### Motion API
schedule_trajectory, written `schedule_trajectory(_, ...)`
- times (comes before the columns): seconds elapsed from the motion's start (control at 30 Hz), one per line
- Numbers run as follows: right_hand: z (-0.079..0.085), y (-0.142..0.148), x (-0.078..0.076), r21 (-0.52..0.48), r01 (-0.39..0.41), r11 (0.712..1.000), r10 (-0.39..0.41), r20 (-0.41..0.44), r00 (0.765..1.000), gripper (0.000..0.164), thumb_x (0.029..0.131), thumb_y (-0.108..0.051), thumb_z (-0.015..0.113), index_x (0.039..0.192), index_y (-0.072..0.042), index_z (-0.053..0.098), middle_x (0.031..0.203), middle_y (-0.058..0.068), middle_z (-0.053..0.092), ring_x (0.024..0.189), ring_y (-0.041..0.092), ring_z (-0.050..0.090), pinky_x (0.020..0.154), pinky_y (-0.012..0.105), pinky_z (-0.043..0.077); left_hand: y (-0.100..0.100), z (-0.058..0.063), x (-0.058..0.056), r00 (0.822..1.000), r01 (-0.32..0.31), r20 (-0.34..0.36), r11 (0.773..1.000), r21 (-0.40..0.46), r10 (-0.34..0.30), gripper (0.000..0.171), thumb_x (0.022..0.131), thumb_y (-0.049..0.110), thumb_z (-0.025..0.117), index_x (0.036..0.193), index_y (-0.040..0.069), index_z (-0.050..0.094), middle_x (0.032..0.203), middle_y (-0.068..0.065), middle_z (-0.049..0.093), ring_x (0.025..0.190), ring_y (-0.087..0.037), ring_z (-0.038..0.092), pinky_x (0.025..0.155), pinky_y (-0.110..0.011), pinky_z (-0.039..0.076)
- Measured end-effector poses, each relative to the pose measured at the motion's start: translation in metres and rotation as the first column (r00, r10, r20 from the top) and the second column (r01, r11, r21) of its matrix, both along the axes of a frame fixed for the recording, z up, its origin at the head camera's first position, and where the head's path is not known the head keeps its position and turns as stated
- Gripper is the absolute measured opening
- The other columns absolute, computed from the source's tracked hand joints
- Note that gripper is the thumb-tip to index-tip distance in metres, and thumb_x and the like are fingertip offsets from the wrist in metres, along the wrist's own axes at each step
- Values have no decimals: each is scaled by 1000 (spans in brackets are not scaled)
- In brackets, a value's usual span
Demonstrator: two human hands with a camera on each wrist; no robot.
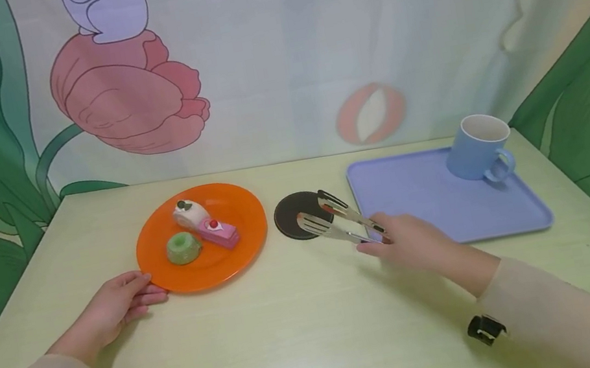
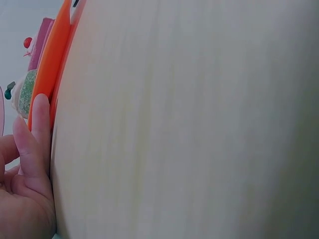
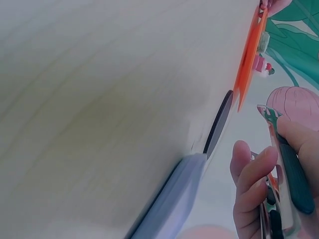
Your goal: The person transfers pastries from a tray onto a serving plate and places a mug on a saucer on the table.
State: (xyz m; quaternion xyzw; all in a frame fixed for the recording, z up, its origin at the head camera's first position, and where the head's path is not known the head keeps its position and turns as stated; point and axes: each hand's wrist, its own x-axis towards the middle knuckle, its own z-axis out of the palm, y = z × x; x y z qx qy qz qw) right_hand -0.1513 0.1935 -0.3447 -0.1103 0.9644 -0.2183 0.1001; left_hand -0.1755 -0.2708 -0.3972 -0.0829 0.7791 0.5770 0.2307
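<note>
My left hand (image 1: pixel 120 300) is at the near left rim of an orange plate (image 1: pixel 247 212), pinching its edge between thumb and fingers. The plate bears a green ring-shaped cake (image 1: pixel 183 248), a white cake roll (image 1: pixel 190 213) and a pink cake slice (image 1: pixel 219 233) with a red berry on top. My right hand (image 1: pixel 414 242) grips metal food tongs (image 1: pixel 329 228) with dark handle grips. Their ends stand apart with nothing between them, above a round black coaster (image 1: pixel 290 208). In the right wrist view the fingers (image 3: pixel 254 174) curl round the tongs.
A lavender tray (image 1: pixel 399 172) lies at the right, partly behind my right hand. On its far right corner stands a light blue mug (image 1: pixel 470 156), handle to the right. A printed curtain (image 1: pixel 273 63) hangs behind the pale table (image 1: pixel 276 345).
</note>
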Motion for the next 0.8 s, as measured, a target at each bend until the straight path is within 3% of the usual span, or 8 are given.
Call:
schedule_trajectory(0.33, 6, 19, 5, -2, 10, 1000, -10, 6, 1000, 45, 89, -46, 57, 108, -6, 51, 65, 2, 49, 53, 14, 43, 46, 29, 35, 0, 0, 0, 1000, 0, -4, 1000, -5, 0, 52, 101, 33, 37, 137, -5, 32, 93, 1, 69, 86, -6, 65, 67, -18, 50)
schedule_trajectory(0.63, 9, 41, 11, -36, 49, 998, -48, 37, 998, 54, 89, -50, 55, 118, -5, 48, 64, 2, 51, 50, 14, 48, 45, 30, 39, 1, 1, 0, 1000, -6, -4, 1000, -19, 6, 51, 101, 33, 37, 136, -4, 32, 92, 1, 69, 86, -7, 65, 68, -18, 50)
schedule_trajectory(0.8, 13, 55, 16, -38, 71, 997, -69, 39, 997, 64, 89, -53, 53, 126, -2, 44, 75, 5, 56, 54, 14, 53, 48, 31, 43, 1, 0, 0, 1000, -8, -10, 1000, -29, 8, 51, 102, 33, 37, 136, -4, 32, 92, 0, 69, 86, -8, 65, 68, -18, 50)
